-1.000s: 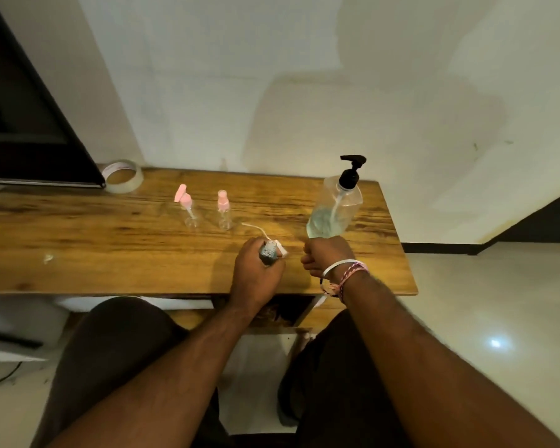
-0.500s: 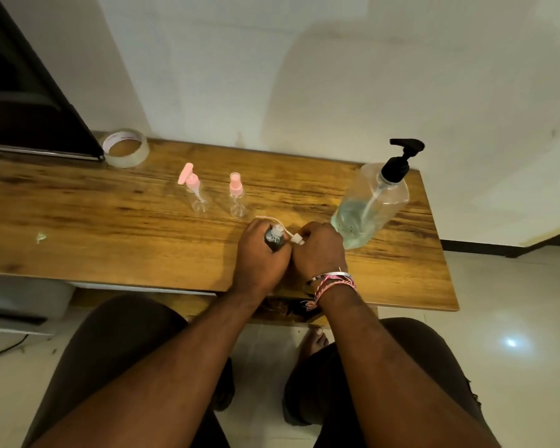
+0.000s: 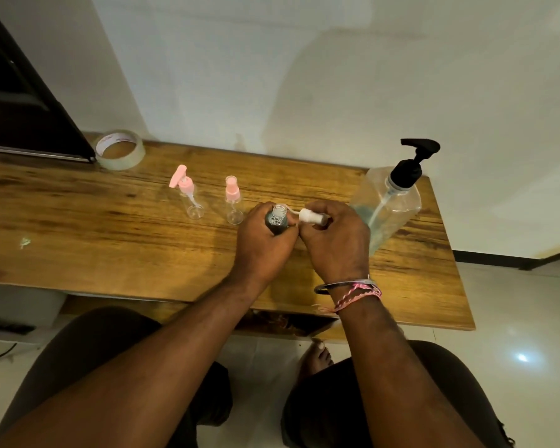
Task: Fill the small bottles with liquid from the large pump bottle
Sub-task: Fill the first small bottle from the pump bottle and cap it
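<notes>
While the left hand (image 3: 262, 240) wraps its fingers round a small open-necked bottle (image 3: 277, 220), holding it upright over the wooden table (image 3: 110, 240), the right hand (image 3: 335, 240) just beside it pinches a white pump cap (image 3: 311, 217) between thumb and fingertips. A thin white dip tube (image 3: 292, 212) curves from that cap toward the bottle's open mouth, and bubbles show inside the neck. The two hands touch at the knuckles. On the right wrist sit a metal bangle (image 3: 343, 283) and a pink braided thread (image 3: 358, 294).

Just beyond the left hand stand two clear small bottles: nearest, one with a pink spray top (image 3: 233, 200), and further left of it one with a pink pump top (image 3: 188, 197). Right of the right hand, close behind it, stands the large pump bottle (image 3: 388, 205), clear, with a black pump head and liquid in its lower part. Far to the left, at the table's back edge, lies a roll of clear tape (image 3: 119, 149) next to a dark screen (image 3: 20, 105).
</notes>
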Action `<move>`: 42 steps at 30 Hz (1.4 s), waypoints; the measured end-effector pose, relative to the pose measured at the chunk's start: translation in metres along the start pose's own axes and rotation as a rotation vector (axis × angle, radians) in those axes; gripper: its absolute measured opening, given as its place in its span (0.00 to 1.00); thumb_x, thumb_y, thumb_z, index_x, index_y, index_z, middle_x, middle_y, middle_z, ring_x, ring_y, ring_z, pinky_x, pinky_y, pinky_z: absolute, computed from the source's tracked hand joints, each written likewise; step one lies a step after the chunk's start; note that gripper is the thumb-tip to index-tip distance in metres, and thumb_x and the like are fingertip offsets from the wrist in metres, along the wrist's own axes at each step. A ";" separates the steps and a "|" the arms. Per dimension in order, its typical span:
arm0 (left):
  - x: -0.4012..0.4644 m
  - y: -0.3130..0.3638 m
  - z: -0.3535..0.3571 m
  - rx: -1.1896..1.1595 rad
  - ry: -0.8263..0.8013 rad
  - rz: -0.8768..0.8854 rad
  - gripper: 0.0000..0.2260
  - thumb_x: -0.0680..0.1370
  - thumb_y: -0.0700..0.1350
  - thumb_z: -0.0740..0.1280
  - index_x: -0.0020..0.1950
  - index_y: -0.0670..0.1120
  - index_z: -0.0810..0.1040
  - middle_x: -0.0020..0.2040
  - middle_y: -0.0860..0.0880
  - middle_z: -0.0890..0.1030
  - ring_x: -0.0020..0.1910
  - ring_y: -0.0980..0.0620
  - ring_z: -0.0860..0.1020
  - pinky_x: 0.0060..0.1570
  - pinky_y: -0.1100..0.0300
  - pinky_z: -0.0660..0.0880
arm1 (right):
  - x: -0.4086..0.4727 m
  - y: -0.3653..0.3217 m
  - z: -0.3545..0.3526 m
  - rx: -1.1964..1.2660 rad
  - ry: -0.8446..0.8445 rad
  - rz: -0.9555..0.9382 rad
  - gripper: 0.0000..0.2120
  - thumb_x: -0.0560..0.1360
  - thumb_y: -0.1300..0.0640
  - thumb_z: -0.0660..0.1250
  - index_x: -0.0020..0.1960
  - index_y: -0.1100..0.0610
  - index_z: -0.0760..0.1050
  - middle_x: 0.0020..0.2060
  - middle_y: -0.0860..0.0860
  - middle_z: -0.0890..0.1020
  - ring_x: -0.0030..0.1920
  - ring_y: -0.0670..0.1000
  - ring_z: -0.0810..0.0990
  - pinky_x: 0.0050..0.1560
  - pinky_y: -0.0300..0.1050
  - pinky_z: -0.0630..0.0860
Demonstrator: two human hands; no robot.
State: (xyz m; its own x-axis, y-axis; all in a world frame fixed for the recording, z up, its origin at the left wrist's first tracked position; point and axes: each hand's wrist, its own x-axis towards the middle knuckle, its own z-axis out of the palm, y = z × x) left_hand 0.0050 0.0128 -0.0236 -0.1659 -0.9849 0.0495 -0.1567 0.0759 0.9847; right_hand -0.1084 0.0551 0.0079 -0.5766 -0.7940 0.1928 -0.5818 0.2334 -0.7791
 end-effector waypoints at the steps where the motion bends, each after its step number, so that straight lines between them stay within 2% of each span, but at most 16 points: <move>1: 0.001 0.001 0.001 -0.009 -0.005 -0.003 0.07 0.75 0.36 0.73 0.44 0.47 0.80 0.43 0.44 0.82 0.39 0.55 0.79 0.37 0.61 0.76 | 0.000 -0.002 -0.004 0.032 0.010 -0.030 0.13 0.70 0.60 0.76 0.55 0.52 0.84 0.50 0.47 0.85 0.46 0.43 0.82 0.47 0.32 0.79; 7: 0.005 -0.004 0.005 -0.039 -0.042 -0.029 0.04 0.74 0.41 0.74 0.45 0.46 0.80 0.42 0.44 0.83 0.39 0.45 0.81 0.36 0.48 0.77 | -0.005 -0.016 -0.013 0.195 -0.030 -0.258 0.14 0.69 0.61 0.78 0.54 0.54 0.84 0.48 0.47 0.82 0.49 0.44 0.81 0.46 0.36 0.79; 10: 0.003 -0.003 0.008 -0.066 -0.075 -0.022 0.03 0.78 0.39 0.74 0.49 0.45 0.81 0.43 0.43 0.84 0.40 0.49 0.82 0.38 0.48 0.79 | -0.003 -0.016 -0.011 0.265 -0.045 -0.242 0.14 0.69 0.62 0.78 0.54 0.54 0.85 0.48 0.49 0.81 0.51 0.46 0.81 0.48 0.37 0.80; 12: 0.004 -0.006 0.010 -0.041 -0.078 -0.013 0.05 0.76 0.43 0.75 0.49 0.45 0.82 0.44 0.43 0.84 0.43 0.44 0.83 0.40 0.44 0.81 | 0.001 -0.014 -0.012 0.328 -0.021 -0.217 0.14 0.69 0.62 0.78 0.54 0.55 0.85 0.51 0.50 0.82 0.54 0.46 0.82 0.52 0.40 0.81; 14: 0.005 -0.008 0.011 -0.015 -0.076 -0.013 0.05 0.74 0.41 0.76 0.47 0.45 0.81 0.44 0.43 0.83 0.42 0.43 0.82 0.38 0.42 0.80 | 0.003 -0.012 -0.013 0.401 -0.002 -0.199 0.14 0.71 0.63 0.77 0.56 0.57 0.84 0.54 0.50 0.84 0.56 0.47 0.83 0.55 0.43 0.82; 16: 0.005 -0.009 0.012 -0.014 -0.071 -0.019 0.06 0.74 0.37 0.75 0.46 0.44 0.80 0.44 0.43 0.81 0.40 0.44 0.81 0.36 0.44 0.80 | 0.003 -0.013 -0.015 0.435 0.009 -0.171 0.14 0.73 0.64 0.76 0.58 0.59 0.83 0.54 0.50 0.85 0.55 0.47 0.85 0.55 0.44 0.83; 18: 0.004 -0.008 0.011 -0.030 -0.074 -0.010 0.07 0.75 0.36 0.75 0.45 0.45 0.80 0.43 0.43 0.81 0.39 0.47 0.80 0.34 0.49 0.79 | 0.002 -0.016 -0.016 0.434 0.039 -0.191 0.13 0.74 0.65 0.75 0.59 0.59 0.82 0.53 0.51 0.85 0.54 0.48 0.85 0.54 0.45 0.83; 21: 0.005 -0.010 0.011 -0.076 -0.093 0.005 0.09 0.75 0.35 0.74 0.45 0.47 0.79 0.41 0.44 0.80 0.37 0.52 0.78 0.34 0.58 0.75 | 0.001 -0.021 -0.020 0.420 0.096 -0.299 0.13 0.75 0.66 0.72 0.59 0.61 0.80 0.53 0.53 0.82 0.55 0.51 0.83 0.53 0.48 0.83; 24: 0.007 -0.012 0.014 -0.077 -0.079 0.002 0.12 0.74 0.36 0.75 0.43 0.52 0.78 0.42 0.46 0.80 0.40 0.51 0.78 0.39 0.57 0.75 | 0.000 -0.024 -0.025 0.411 0.116 -0.419 0.12 0.75 0.67 0.70 0.58 0.63 0.78 0.53 0.55 0.81 0.56 0.55 0.82 0.52 0.55 0.83; 28: 0.009 -0.011 0.019 0.053 -0.034 0.021 0.14 0.74 0.37 0.76 0.41 0.54 0.75 0.42 0.48 0.80 0.38 0.55 0.76 0.37 0.69 0.70 | -0.004 -0.023 -0.031 0.405 0.147 -0.523 0.10 0.75 0.66 0.68 0.56 0.63 0.76 0.51 0.56 0.80 0.54 0.60 0.82 0.52 0.62 0.79; 33: 0.010 -0.016 0.019 0.064 -0.041 0.040 0.16 0.74 0.37 0.76 0.40 0.55 0.75 0.41 0.50 0.78 0.37 0.58 0.74 0.37 0.67 0.69 | -0.006 -0.023 -0.036 0.405 0.133 -0.541 0.10 0.72 0.68 0.66 0.53 0.66 0.74 0.48 0.59 0.81 0.51 0.62 0.81 0.49 0.61 0.79; 36: 0.009 -0.014 0.020 0.080 -0.036 0.050 0.15 0.74 0.37 0.75 0.40 0.55 0.74 0.41 0.50 0.78 0.38 0.59 0.73 0.36 0.69 0.68 | -0.007 -0.023 -0.035 0.373 0.133 -0.560 0.09 0.72 0.67 0.66 0.52 0.66 0.75 0.48 0.58 0.80 0.50 0.61 0.81 0.48 0.61 0.78; 39: 0.010 -0.015 0.020 0.094 -0.031 0.055 0.14 0.75 0.37 0.75 0.40 0.54 0.74 0.42 0.48 0.79 0.38 0.56 0.74 0.37 0.68 0.68 | -0.008 -0.024 -0.034 0.335 0.134 -0.564 0.09 0.72 0.66 0.67 0.52 0.66 0.76 0.48 0.57 0.80 0.50 0.59 0.81 0.47 0.60 0.78; 42: 0.010 -0.014 0.019 0.069 -0.039 0.055 0.09 0.75 0.38 0.74 0.42 0.48 0.77 0.41 0.45 0.79 0.39 0.50 0.76 0.39 0.58 0.72 | -0.007 -0.023 -0.033 0.309 0.118 -0.572 0.08 0.71 0.67 0.68 0.50 0.66 0.76 0.48 0.56 0.80 0.49 0.57 0.81 0.47 0.59 0.78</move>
State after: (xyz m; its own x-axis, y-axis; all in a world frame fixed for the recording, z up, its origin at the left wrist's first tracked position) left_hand -0.0133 0.0053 -0.0406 -0.2133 -0.9723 0.0957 -0.2127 0.1418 0.9668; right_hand -0.1098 0.0743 0.0444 -0.2946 -0.6743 0.6772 -0.6333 -0.3929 -0.6667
